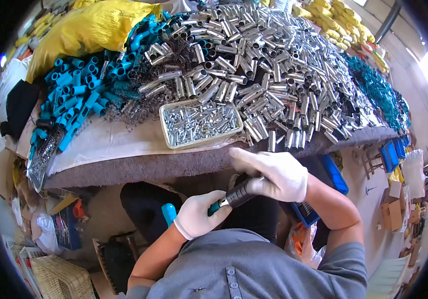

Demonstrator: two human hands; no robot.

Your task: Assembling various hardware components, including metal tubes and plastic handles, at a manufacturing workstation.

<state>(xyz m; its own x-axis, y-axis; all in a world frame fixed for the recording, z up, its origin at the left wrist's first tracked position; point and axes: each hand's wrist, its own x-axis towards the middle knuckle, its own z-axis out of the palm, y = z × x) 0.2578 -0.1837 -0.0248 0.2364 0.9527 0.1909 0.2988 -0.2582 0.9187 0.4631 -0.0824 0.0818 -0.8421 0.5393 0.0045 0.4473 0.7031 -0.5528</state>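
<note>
Well, the left hand (204, 215) grips a teal tube (168, 214); the right hand (280, 175) clasps the black sleeve (238, 195) between them. Beyond both sits a parts tray (205, 142).

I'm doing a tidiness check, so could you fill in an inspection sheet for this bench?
Surface: table with a white sheet and a fuzzy grey edge.
Job's things: a teal tube and a black handle, joined by a short silver part.
Clutter: heaps of metal tubes and teal tubes, tangled dark coils, a yellow sack, a pale tray of small screws.
Hands: both gloved; left hand around the teal tube; right hand at the black handle's upper end, its full grip hidden.
Cables: nothing seen.
Surroundings: cardboard boxes, blue crates, a pale plastic basket.
</note>
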